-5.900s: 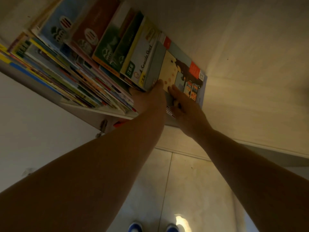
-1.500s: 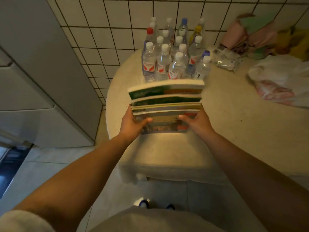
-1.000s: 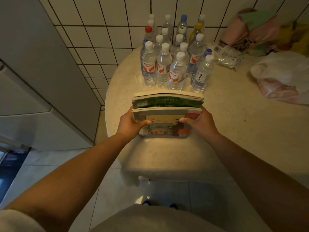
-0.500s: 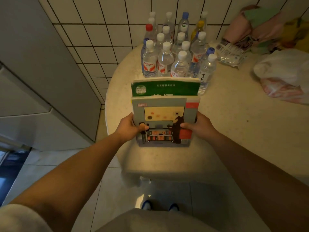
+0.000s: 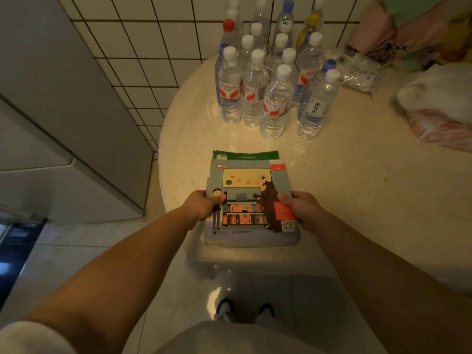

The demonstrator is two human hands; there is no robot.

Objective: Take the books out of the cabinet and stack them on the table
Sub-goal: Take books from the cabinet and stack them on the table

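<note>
A stack of books lies flat on the round cream table, near its front edge. The top book has a grey-blue cover with a bear and a man at shelves. A green book sticks out from under its far edge. My left hand grips the stack's left side, thumb on the cover. My right hand grips the right side in the same way. The cabinet is out of view.
Several clear water bottles stand in a cluster just beyond the stack. Plastic bags and bundled cloth lie at the table's far right. A grey appliance and the tiled wall are on the left.
The stack, held upright on its edge a moment ago, has tipped down flat onto the table. Both hands kept their grip on its sides. Earlier they pulled these books from the shelf.
</note>
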